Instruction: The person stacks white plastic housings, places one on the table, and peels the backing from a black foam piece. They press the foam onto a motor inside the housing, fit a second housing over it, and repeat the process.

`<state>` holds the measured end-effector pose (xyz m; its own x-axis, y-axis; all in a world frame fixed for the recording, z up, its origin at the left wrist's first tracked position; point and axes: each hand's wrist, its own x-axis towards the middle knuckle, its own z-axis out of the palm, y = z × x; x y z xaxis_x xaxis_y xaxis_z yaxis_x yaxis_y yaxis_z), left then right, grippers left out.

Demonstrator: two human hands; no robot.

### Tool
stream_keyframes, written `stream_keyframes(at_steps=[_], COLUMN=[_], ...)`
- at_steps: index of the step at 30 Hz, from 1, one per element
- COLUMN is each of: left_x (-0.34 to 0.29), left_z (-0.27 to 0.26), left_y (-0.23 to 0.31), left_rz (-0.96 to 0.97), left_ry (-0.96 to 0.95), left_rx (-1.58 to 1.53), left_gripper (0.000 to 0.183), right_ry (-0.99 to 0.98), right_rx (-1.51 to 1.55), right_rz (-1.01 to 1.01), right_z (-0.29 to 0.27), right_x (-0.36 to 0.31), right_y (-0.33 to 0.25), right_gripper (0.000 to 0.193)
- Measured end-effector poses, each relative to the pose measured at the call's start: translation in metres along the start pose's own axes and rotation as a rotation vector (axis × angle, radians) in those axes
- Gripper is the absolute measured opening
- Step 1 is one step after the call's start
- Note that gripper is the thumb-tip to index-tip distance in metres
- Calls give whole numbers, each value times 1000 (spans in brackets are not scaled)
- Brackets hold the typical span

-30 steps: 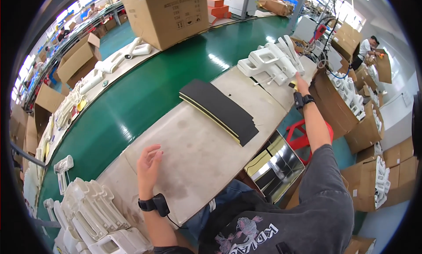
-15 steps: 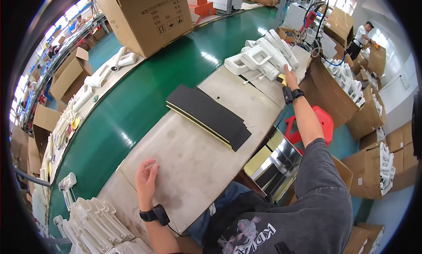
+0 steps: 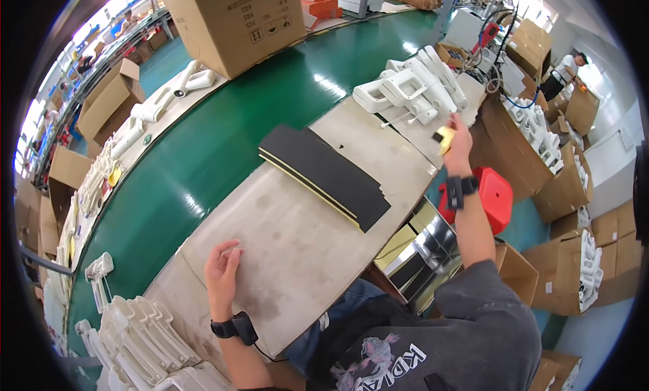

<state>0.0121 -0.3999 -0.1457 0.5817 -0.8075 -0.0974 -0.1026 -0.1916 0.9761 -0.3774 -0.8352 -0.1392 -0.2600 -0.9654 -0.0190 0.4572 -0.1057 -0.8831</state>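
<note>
My left hand (image 3: 222,275) rests on the grey worktable (image 3: 297,229), fingers loosely curled, holding nothing. My right hand (image 3: 457,139) is stretched out to the table's far right end and is closed around a small yellow piece (image 3: 445,137). It hovers just beside a heap of white plastic parts (image 3: 412,87). A stack of black foam sheets with pale edges (image 3: 324,176) lies in the middle of the table between my hands.
A green conveyor belt (image 3: 203,154) runs along the far side with a large cardboard box (image 3: 233,22) on it. More white plastic parts (image 3: 142,337) are stacked by my left arm. A red stool (image 3: 497,195) and cardboard boxes of parts (image 3: 534,131) stand to the right.
My right hand has pulled back from the heap of white parts and now shows a small yellow piece in its grip. My left hand has barely shifted on the table.
</note>
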Motion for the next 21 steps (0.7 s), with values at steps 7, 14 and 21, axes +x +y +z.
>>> stream_keyframes(at_steps=[7, 14, 21], left_x=[-1, -2, 11], left_z=[10, -17, -20], left_y=[6, -5, -12], left_rz=[76, 4, 9], left_ry=[-76, -47, 222], left_rx=[-182, -756, -616], left_gripper=[30, 40, 40], right_ry=[-1163, -1338, -1419], right_rx=[-217, -165, -442], right_rz=[379, 193, 61], right_z=[161, 249, 222], right_x=[-255, -374, -350], right_y=[20, 135, 144], right_gripper=[20, 25, 22])
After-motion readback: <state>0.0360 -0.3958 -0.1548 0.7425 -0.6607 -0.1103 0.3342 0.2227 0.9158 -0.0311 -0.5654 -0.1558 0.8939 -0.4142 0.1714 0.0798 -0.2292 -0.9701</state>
